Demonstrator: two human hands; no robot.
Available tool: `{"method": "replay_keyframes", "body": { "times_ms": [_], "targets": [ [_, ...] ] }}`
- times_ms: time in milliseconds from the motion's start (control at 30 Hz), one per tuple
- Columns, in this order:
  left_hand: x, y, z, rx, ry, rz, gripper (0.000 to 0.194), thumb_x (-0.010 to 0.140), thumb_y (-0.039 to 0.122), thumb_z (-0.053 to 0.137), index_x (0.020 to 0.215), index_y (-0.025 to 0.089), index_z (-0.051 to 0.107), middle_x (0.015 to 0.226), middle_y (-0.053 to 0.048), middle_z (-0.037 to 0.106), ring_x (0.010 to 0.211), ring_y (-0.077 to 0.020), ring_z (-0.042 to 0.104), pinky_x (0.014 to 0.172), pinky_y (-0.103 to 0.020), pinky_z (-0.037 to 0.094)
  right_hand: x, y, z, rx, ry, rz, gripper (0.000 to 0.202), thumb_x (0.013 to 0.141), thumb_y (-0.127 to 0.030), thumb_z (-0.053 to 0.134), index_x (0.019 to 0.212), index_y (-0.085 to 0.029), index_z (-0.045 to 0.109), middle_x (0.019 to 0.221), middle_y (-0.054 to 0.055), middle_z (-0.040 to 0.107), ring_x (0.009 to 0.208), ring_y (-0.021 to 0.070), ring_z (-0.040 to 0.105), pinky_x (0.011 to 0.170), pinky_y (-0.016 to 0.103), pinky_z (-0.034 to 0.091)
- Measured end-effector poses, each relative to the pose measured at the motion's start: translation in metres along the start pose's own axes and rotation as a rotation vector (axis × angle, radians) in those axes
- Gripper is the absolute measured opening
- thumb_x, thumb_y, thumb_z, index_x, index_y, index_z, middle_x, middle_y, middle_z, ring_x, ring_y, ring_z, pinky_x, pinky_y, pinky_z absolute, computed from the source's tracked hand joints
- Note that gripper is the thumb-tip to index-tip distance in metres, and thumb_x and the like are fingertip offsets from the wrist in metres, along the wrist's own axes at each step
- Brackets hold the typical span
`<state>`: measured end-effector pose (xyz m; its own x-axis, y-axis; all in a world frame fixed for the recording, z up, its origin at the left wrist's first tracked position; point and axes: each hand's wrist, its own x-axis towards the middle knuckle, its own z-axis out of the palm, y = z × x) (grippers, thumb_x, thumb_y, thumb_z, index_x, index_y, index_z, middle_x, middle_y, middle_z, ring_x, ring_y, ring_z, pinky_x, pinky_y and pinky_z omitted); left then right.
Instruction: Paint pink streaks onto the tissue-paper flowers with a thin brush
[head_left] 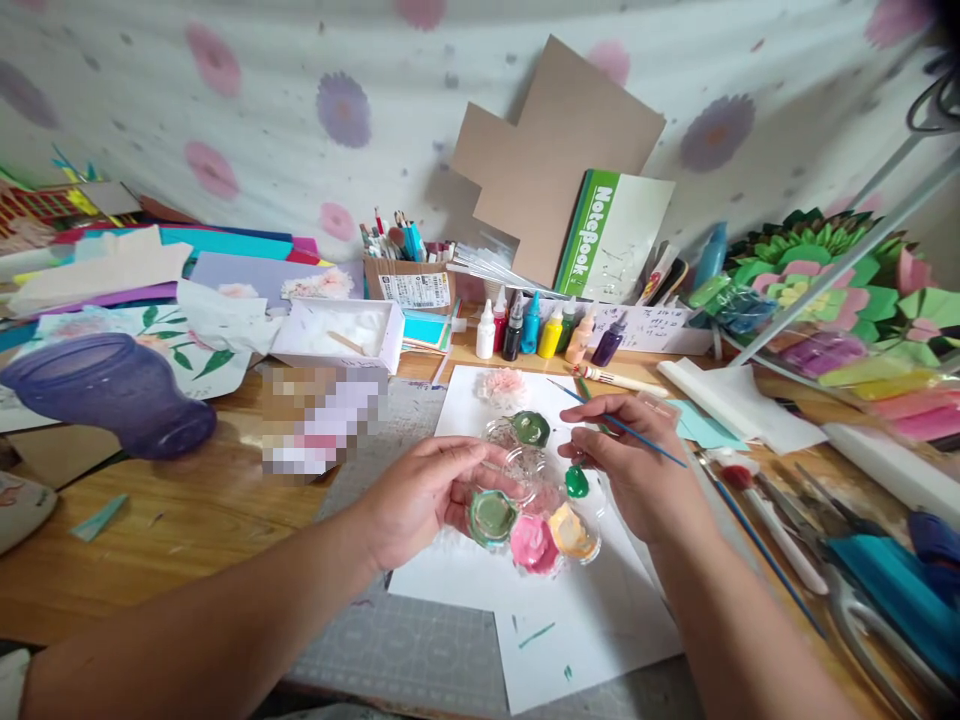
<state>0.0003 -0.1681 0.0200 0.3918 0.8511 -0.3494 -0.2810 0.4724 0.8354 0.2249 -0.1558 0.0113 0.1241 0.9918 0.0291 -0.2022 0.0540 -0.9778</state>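
Note:
A clear round paint palette (pixel 529 475) with wells of green, pink and orange paint is held above white paper (pixel 555 640). My left hand (pixel 442 500) grips its left side, fingers partly beneath it. In my right hand (pixel 630 450), a thin blue paintbrush (pixel 630 432) lies across the fingers, its tip pointing up and left. The right fingertips are close to the palette's right edge; whether they touch it I cannot tell. Bright green paint (pixel 577 481) fills the right well. Beyond the palette, a pink paper flower (pixel 502 386) lies on the paper.
Several paint bottles (pixel 531 325) line the back, before a green notebook (pixel 607 235). A purple jar (pixel 120 395) is at left, beside paper sheets. Brushes and scissors (pixel 862 620) lie at right. A grey cutting mat (pixel 397 640) extends under the paper.

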Motion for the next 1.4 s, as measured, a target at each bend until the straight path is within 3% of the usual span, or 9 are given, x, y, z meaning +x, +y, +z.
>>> {"method": "replay_keyframes", "body": {
  "times_ms": [233, 333, 533, 667, 1067, 1400],
  "targets": [
    [-0.001, -0.001, 0.000, -0.014, 0.016, 0.009, 0.025, 0.074, 0.038, 0.083, 0.082, 0.015, 0.081, 0.078, -0.016, 0.082, 0.049, -0.0143, 0.066, 0.043, -0.020, 0.051, -0.002, 0.002, 0.002, 0.027, 0.004, -0.047, 0.031, 0.067, -0.033, 0.090, 0.086, -0.019, 0.070, 0.093, 0.002, 0.077, 0.062, 0.0134, 0.074, 0.055, 0.022, 0.055],
    [-0.001, 0.004, -0.002, -0.036, 0.044, 0.030, 0.017, 0.077, 0.030, 0.079, 0.082, 0.014, 0.081, 0.078, -0.015, 0.081, 0.053, -0.0163, 0.069, 0.045, -0.022, 0.053, 0.001, 0.004, 0.002, 0.081, 0.091, -0.102, 0.029, 0.070, -0.033, 0.088, 0.089, -0.020, 0.071, 0.092, 0.002, 0.078, 0.064, 0.0132, 0.075, 0.060, 0.023, 0.058],
    [0.004, 0.019, -0.011, -0.146, 0.226, 0.237, 0.016, 0.084, 0.017, 0.068, 0.081, 0.011, 0.082, 0.078, -0.013, 0.080, 0.064, -0.0175, 0.072, 0.055, -0.023, 0.056, 0.010, 0.003, -0.008, 0.163, 0.268, -0.265, 0.021, 0.072, -0.031, 0.081, 0.089, -0.020, 0.074, 0.085, 0.000, 0.080, 0.061, 0.0132, 0.075, 0.061, 0.025, 0.059],
    [0.008, 0.020, -0.012, -0.171, 0.291, 0.248, 0.018, 0.087, 0.016, 0.065, 0.081, 0.011, 0.081, 0.078, -0.012, 0.079, 0.064, -0.0172, 0.071, 0.056, -0.024, 0.056, 0.011, 0.002, -0.009, 0.198, 0.291, -0.325, 0.023, 0.073, -0.033, 0.079, 0.093, -0.020, 0.077, 0.083, 0.001, 0.081, 0.060, 0.0145, 0.074, 0.061, 0.027, 0.060],
    [0.009, 0.018, -0.008, -0.202, 0.337, 0.232, 0.018, 0.088, 0.014, 0.064, 0.081, 0.009, 0.080, 0.074, -0.011, 0.077, 0.062, -0.0155, 0.070, 0.054, -0.022, 0.053, 0.008, 0.009, -0.006, 0.206, 0.255, -0.425, 0.033, 0.083, -0.049, 0.075, 0.109, -0.028, 0.079, 0.087, 0.001, 0.077, 0.067, 0.0136, 0.072, 0.065, 0.029, 0.056],
    [0.008, 0.016, -0.008, -0.192, 0.313, 0.237, 0.010, 0.082, 0.018, 0.072, 0.081, 0.012, 0.080, 0.074, -0.009, 0.076, 0.062, -0.0152, 0.069, 0.056, -0.023, 0.054, 0.005, 0.007, -0.004, 0.128, 0.342, -0.478, 0.028, 0.088, -0.045, 0.070, 0.104, -0.024, 0.080, 0.083, 0.001, 0.072, 0.066, 0.0129, 0.065, 0.067, 0.030, 0.052]
  ]
}}
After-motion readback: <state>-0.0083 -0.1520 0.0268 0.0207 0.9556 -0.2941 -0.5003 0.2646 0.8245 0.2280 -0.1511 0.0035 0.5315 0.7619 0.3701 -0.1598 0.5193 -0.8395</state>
